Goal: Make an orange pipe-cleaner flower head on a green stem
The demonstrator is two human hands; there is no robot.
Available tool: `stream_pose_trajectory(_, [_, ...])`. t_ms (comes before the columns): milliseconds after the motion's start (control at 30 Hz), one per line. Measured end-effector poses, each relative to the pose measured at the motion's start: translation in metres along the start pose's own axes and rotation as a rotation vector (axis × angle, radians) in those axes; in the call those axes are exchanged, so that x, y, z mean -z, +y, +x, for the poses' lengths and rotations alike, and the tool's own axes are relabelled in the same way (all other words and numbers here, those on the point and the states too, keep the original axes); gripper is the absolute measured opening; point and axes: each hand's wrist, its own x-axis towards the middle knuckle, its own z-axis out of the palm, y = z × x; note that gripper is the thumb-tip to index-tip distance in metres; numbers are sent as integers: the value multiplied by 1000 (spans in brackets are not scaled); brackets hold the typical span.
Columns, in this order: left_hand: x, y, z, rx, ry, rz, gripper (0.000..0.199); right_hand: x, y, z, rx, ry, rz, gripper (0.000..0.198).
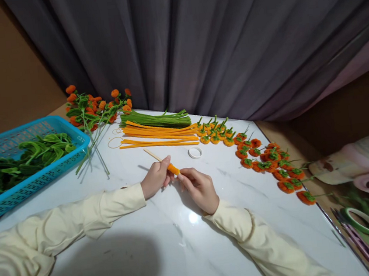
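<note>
- The left hand (156,179) is covering the middle of the wooden stick (151,154) and part of the orange chenille coil (173,169).
- The right hand (201,189) is hiding the coil's near end.
- The left edge is cutting off the blue basket (37,182).
- The right edge is cropping the tumbler (339,165).
- The bottom edge is cropping both sleeves (112,207).
- The pink-handled scissors (360,239) are showing blurred.

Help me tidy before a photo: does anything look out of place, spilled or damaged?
Nothing looks spilled or damaged, and the held stick seems fine. Slightly out of place: the nearest orange flower head lies at the right edge of the table, its stem poking out past it, so it might get brushed off.
</note>
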Motion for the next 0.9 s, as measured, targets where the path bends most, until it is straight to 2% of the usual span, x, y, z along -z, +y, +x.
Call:
stream_pose_trajectory(133, [0, -5, 0, -39, -11, 20, 61, 1, 0, -2, 68, 7, -96, 16])
stream_pose_trajectory(433, [0, -5, -2, -45, -28, 21, 63, 0, -1, -1, 154, 12, -151, 14])
stream_pose_trajectory(767, [-1, -1, -2, -44, -11, 33, 63, -1, -2, 0, 130, 14, -143, 12])
stream_pose_trajectory(900, [-1, -3, -3, -45, -12, 57, 63, -1, 0, 0, 172, -9, -144, 17])
